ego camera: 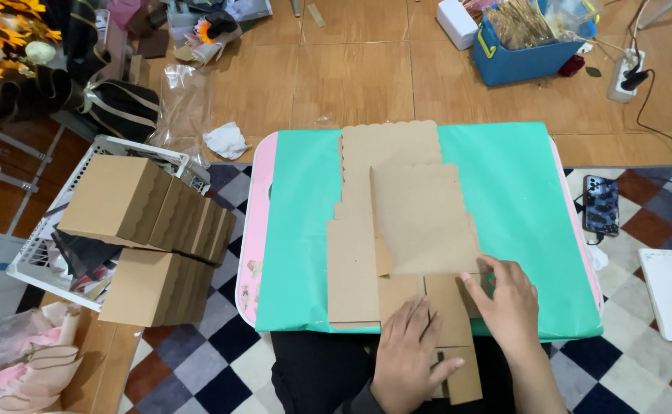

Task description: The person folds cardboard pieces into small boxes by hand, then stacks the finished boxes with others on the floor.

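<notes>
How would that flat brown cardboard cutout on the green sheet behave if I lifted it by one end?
The cardboard cutout looks thin and lies flat, so it is probably light. Its many creased flaps would likely hinge and droop rather than stay rigid. On the smooth green sheet it may slide easily; both the left hand and right hand press it down.

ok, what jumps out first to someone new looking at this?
The flat brown cardboard box blank spread over the bright green sheet at centre, with the left hand and right hand pressing its near flaps. Next, the stack of folded scallop-edged brown cardboard boxes on the left.
</notes>
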